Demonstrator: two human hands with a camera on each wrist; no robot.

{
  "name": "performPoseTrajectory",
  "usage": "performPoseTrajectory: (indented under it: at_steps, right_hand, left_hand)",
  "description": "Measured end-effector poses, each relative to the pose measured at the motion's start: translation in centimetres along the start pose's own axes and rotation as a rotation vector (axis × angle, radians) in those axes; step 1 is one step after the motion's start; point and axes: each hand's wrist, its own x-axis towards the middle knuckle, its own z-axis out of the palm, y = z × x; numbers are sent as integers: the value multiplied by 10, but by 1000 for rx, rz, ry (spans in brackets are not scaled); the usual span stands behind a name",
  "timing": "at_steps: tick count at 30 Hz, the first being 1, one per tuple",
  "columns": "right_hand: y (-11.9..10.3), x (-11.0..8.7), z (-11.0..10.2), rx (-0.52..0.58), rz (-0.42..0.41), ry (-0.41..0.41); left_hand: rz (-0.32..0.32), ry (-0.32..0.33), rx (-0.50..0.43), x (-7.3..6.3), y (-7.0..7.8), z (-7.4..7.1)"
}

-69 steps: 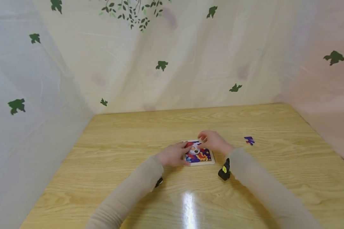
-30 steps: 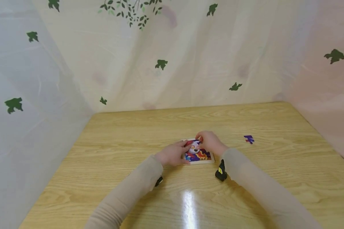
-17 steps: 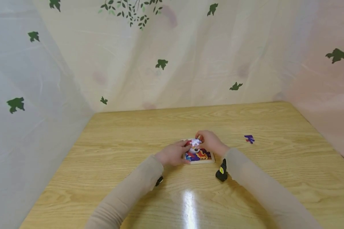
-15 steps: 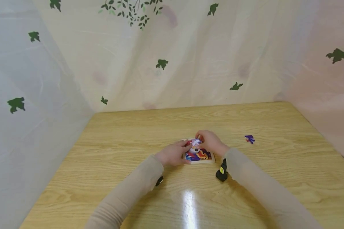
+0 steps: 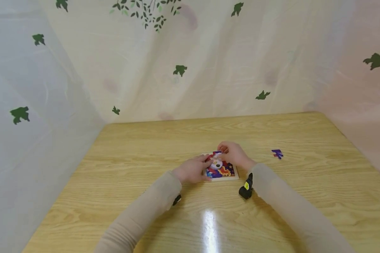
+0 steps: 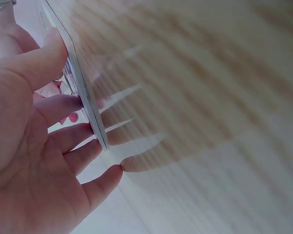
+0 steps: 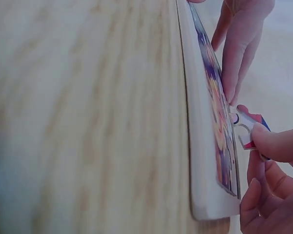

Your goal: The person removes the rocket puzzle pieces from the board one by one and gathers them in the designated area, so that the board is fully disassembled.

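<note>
A small jigsaw puzzle [image 5: 221, 172] in a pale frame lies on the table, its picture purple, red and orange with a white round face. My left hand [image 5: 193, 169] rests across its left side, fingers fairly straight on the picture and thumb at the near edge. In the left wrist view, that hand [image 6: 49, 131] lies along the frame's edge [image 6: 83, 87]. My right hand [image 5: 235, 154] is over the far right part of the puzzle. Its thumb and fingers pinch a white and red puzzle piece [image 7: 246, 127], tilted up from the board in the right wrist view.
One loose purple puzzle piece [image 5: 277, 154] lies on the wooden table [image 5: 139, 140] to the right of my right hand. A pale curtain [image 5: 209, 80] with green bird shapes hangs behind the table and on both sides.
My right hand has come down to the board's far edge, tilted the piece about there, and now stands slightly higher with the piece pinched. The left hand has kept its place.
</note>
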Motion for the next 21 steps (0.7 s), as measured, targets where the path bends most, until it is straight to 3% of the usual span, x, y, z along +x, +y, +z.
performPoseTrajectory:
  at_steps: [8,15,21]
  right_hand:
    - [2,-1,-11,49,4,-6]
    - [8,-5,-33,-51,3,-78]
    - [18,-10,-58,-197,-7,-90]
  left_hand:
    - [-3,-11,2,1,0,1]
    - [-3,-19,-2,2,1,1]
    - [-15,-21,-6,1,1,0]
